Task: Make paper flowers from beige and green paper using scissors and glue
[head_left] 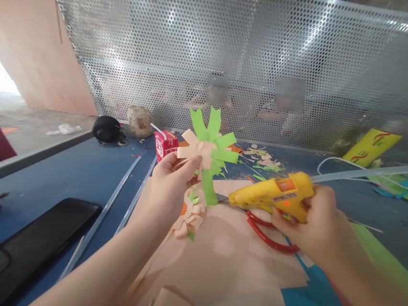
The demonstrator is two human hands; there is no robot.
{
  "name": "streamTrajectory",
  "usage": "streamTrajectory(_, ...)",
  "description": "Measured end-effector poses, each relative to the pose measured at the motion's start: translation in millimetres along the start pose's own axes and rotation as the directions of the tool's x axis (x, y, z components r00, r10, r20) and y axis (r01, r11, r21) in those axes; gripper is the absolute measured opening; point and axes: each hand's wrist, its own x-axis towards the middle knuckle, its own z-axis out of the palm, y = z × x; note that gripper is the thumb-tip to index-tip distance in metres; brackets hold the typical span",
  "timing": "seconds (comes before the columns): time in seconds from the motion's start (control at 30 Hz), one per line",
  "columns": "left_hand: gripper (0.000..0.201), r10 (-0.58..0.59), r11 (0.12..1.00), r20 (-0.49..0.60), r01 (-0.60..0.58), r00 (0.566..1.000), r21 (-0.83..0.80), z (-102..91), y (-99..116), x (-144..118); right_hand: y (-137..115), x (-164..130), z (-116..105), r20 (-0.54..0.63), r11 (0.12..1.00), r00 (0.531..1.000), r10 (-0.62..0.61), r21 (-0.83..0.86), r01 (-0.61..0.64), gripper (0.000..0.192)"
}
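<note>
My left hand (174, 179) pinches a paper flower (204, 148) with beige and green strip petals, held up above the table. In my right hand (313, 216) is a yellow hot glue gun (275, 196), its nozzle pointing left toward the flower's lowest green strip. A small light glows on the gun, and a long clear glue stick (375, 172) runs out of its back. Under the gun lie red-handled scissors (271, 241), partly covered. A second paper flower (190, 216), beige with green leaves, rests on the beige paper sheets (236, 267) below my left hand.
A black phone (32, 247) and clear glue sticks (113, 197) lie at left. Behind stand a red drink carton (165, 144), a jar (139, 121) and a black round object (107, 129). Paper scraps (264, 159), a yellow packet (372, 147) and a perforated metal panel (186, 40) are at the back.
</note>
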Motion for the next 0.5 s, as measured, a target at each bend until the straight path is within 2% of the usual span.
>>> streamTrajectory(0.23, 0.020, -0.046, 0.997, 0.008, 0.046, 0.999, -0.055, 1.4, 0.1, 1.5, 0.5, 0.2, 2.3, 0.008, 0.996, 0.998, -0.066, -0.056, 0.066, 0.033)
streamTrajectory(0.33, 0.021, -0.074, 0.994, -0.004, 0.074, 0.997, -0.075, 1.7, 0.9, 2.4, 3.5, 5.0, 3.5, 0.047, 0.993, 0.995, -0.086, -0.080, 0.090, 0.032)
streamTrajectory(0.43, 0.022, -0.106, 0.990, -0.011, 0.104, 0.994, -0.098, 2.5, 3.2, 2.2, 11.1, 14.8, 3.3, 0.112, 0.990, 0.993, -0.048, -0.130, 0.062, 0.036)
streamTrajectory(0.5, 0.021, -0.119, 0.986, 0.005, 0.119, 0.993, -0.114, 2.8, 5.1, 1.2, 19.3, 23.4, 2.8, 0.145, 0.984, 0.989, 0.022, -0.178, 0.004, 0.037)
